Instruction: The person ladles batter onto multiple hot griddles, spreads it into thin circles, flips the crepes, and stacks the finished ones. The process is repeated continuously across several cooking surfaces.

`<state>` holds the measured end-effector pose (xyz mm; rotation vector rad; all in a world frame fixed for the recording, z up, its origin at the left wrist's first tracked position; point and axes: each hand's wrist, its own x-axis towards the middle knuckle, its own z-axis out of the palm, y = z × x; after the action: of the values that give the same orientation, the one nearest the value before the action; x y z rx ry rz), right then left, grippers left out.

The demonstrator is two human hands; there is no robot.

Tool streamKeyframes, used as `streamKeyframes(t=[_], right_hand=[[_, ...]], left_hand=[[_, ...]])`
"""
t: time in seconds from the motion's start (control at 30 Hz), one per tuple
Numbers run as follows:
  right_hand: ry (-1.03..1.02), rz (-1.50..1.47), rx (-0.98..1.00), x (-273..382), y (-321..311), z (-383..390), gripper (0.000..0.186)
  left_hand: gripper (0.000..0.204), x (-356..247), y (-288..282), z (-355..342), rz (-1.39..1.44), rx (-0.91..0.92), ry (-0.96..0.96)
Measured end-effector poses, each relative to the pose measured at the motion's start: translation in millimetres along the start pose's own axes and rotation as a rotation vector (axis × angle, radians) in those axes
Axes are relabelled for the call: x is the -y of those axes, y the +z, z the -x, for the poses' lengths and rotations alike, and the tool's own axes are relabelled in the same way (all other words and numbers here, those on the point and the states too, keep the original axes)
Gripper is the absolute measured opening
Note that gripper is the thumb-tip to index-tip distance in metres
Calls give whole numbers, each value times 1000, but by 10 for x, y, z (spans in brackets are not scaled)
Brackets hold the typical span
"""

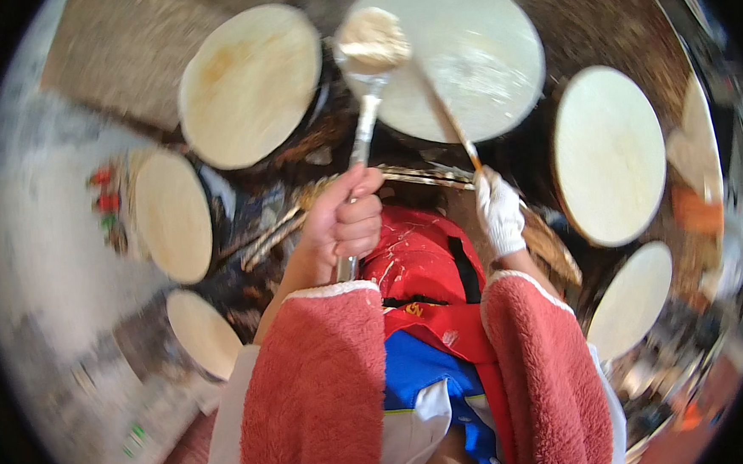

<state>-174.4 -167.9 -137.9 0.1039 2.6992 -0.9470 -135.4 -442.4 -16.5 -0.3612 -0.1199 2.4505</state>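
My left hand (352, 216), bare, is closed round the long metal handle of a ladle (373, 40) heaped with beige paste, held over the edge of a large round griddle (479, 47) with a pale surface. My right hand (500, 211), in a white knit glove, is closed on a thin wooden stick (459, 135) that reaches over the same griddle, its far end partly hidden and blurred. White smears mark the griddle's surface. Below my hands, a red apron (407, 259) spattered with white covers my front.
More round pale-topped griddles stand around me: upper left (248, 86), left (171, 219), lower left (201, 332), right (607, 154) and lower right (631, 297). A long pale rod (419, 175) crosses beneath the big griddle. Small red and green items (108, 201) sit at the left.
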Motion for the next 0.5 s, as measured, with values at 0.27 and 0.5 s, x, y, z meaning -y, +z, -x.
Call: streamKeyframes(t=[0.27,0.5], right_hand=[[-177,-447,275,516,453,-126,32],[-155,-395,426,1770,1515,-119,38]], left_hand=[[33,292,-85,1136,142,-49,370],[30,334,-30,2631,-44,93,806]])
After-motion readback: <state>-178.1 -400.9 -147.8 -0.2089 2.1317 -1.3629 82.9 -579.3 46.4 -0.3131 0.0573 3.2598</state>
